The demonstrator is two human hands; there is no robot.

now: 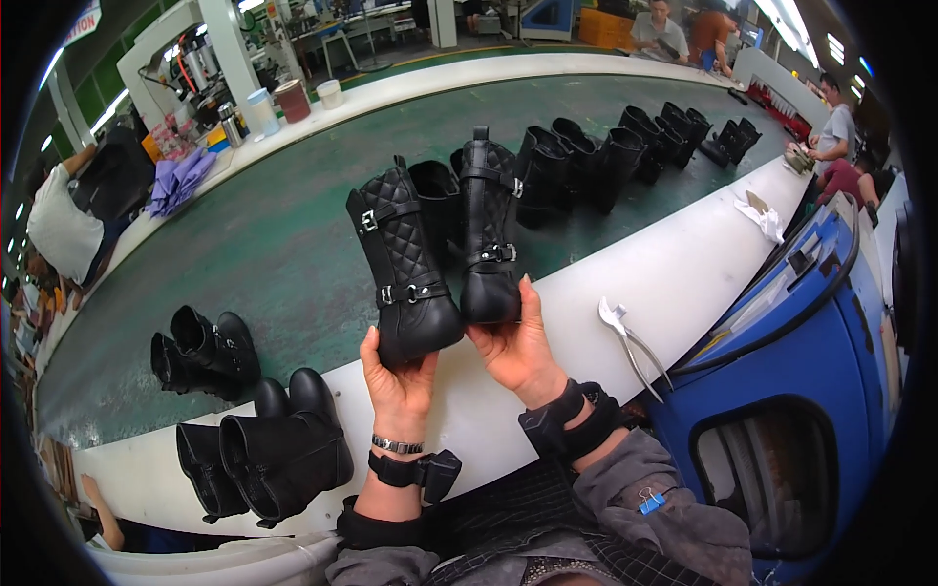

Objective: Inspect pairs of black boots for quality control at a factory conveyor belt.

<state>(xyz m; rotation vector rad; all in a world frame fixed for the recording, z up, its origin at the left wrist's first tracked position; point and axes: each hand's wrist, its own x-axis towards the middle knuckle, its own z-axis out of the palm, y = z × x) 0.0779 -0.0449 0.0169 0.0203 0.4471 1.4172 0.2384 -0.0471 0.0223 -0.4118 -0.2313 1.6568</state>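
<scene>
My left hand (399,381) grips the toe end of a black quilted boot (399,254), its shaft pointing away from me and its two buckled straps showing. Beside it, my right hand (523,356) is closed around the toe of a second black boot (489,210), held nearly parallel. Both boots are raised over the edge where the green conveyor belt (303,195) meets the white ledge (547,322). The undersides of the boots and parts of my fingers are hidden.
Further pairs of black boots (620,156) stand along the belt. At left are more boots (210,347) on the belt and a pair (278,454) on the ledge. Pincers (630,347) lie on the ledge, near a blue machine (772,391). Several people work around the line.
</scene>
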